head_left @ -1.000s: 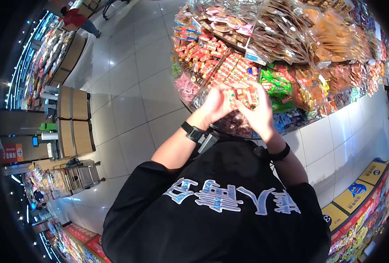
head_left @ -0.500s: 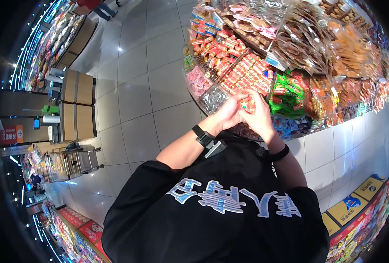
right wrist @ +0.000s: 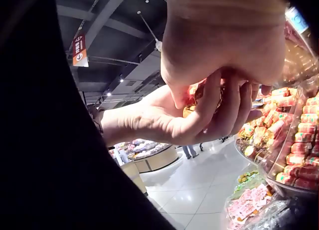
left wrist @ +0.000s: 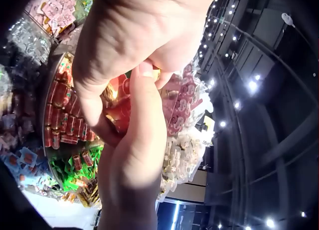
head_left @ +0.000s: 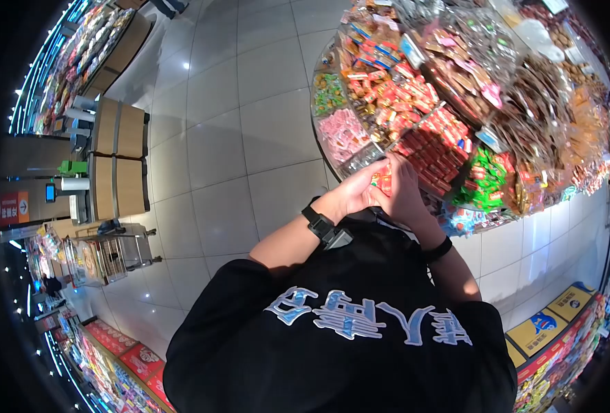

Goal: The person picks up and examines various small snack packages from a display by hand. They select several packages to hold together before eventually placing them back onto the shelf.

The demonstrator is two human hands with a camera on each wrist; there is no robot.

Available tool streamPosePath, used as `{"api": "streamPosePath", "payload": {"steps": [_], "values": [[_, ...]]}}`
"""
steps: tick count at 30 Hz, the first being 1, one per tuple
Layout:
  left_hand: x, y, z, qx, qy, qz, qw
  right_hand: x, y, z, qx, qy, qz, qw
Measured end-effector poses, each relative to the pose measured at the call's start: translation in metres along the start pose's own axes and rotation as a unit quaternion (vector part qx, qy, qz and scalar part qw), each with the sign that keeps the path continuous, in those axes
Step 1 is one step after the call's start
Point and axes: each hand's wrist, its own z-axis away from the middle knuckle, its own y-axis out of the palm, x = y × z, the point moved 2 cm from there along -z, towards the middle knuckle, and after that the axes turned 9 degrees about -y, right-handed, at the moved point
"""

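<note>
In the head view my left hand point(head_left: 351, 193) and right hand point(head_left: 408, 196) meet over the near edge of the candy display. Between them they hold several red-wrapped candies point(head_left: 382, 177), whose lower parts the palms hide. From the left wrist, red and gold wrapping point(left wrist: 118, 103) shows inside the curled fingers, with my right thumb lying across it. Seen from the right wrist, my left hand's fingers curl up under the candies point(right wrist: 196, 94), while my right hand point(right wrist: 224, 45) covers them from above.
Rows of red candies point(head_left: 432, 162) lie in the compartment just beyond my hands. Green-wrapped candies point(head_left: 485, 180) are to the right, pink packets point(head_left: 343, 134) to the left. A shopping cart point(head_left: 115, 255) stands on the tiled floor near the wooden counters point(head_left: 118, 182) at left.
My hands have closed in from a spread, loose cup to a tighter clasp around the candies. The display has shifted right in the head view, and the person at upper left has moved mostly out of sight.
</note>
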Motion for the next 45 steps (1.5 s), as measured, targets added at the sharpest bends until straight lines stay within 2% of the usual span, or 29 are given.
{"api": "streamPosePath", "payload": {"steps": [1,3,6,7,9,10,13,15,18,23,26,34,39,42,45], "values": [[-0.011,-0.002,0.013,-0.021,0.002,0.000,1.000,0.005,0.012,-0.010,0.022,0.025,-0.001,0.999],[-0.036,-0.028,0.032,0.081,-0.057,0.045,0.994,0.013,0.037,-0.031,0.034,0.056,-0.059,0.996],[-0.069,-0.051,0.067,-0.022,-0.043,-0.021,0.999,0.029,0.066,-0.066,0.035,0.068,-0.097,0.992],[-0.078,-0.051,0.074,-0.018,-0.034,0.004,0.999,0.040,0.071,-0.080,0.026,0.081,-0.093,0.992],[-0.096,-0.055,0.089,-0.107,-0.024,-0.007,0.994,0.052,0.083,-0.097,0.016,0.078,-0.074,0.994],[-0.102,-0.064,0.089,-0.010,-0.040,0.039,0.998,0.052,0.091,-0.101,0.016,0.087,-0.074,0.993],[-0.111,-0.086,0.087,-0.045,-0.057,0.018,0.997,0.059,0.099,-0.106,-0.005,0.122,-0.078,0.989],[-0.114,-0.095,0.082,-0.011,-0.065,-0.022,0.998,0.066,0.101,-0.104,-0.020,0.145,-0.068,0.987],[-0.117,-0.082,0.075,0.020,-0.087,-0.068,0.994,0.074,0.096,-0.102,-0.052,0.182,-0.038,0.981],[-0.110,-0.054,0.064,0.021,-0.144,-0.136,0.980,0.081,0.079,-0.084,-0.129,0.224,0.013,0.966],[-0.100,-0.040,0.055,0.045,-0.192,-0.162,0.967,0.087,0.065,-0.070,-0.168,0.281,-0.008,0.945],[-0.069,-0.006,0.032,0.090,-0.260,-0.197,0.941,0.082,0.035,-0.023,-0.257,0.301,0.011,0.918],[-0.051,0.007,0.018,0.110,-0.236,-0.251,0.932,0.065,0.016,0.001,-0.251,0.236,-0.030,0.938],[-0.037,0.023,0.008,0.080,-0.215,-0.281,0.932,0.055,-0.003,0.013,-0.231,0.209,-0.018,0.950],[-0.009,0.042,-0.012,0.075,-0.205,-0.218,0.951,0.041,-0.024,0.035,-0.219,0.208,0.005,0.953]]}}
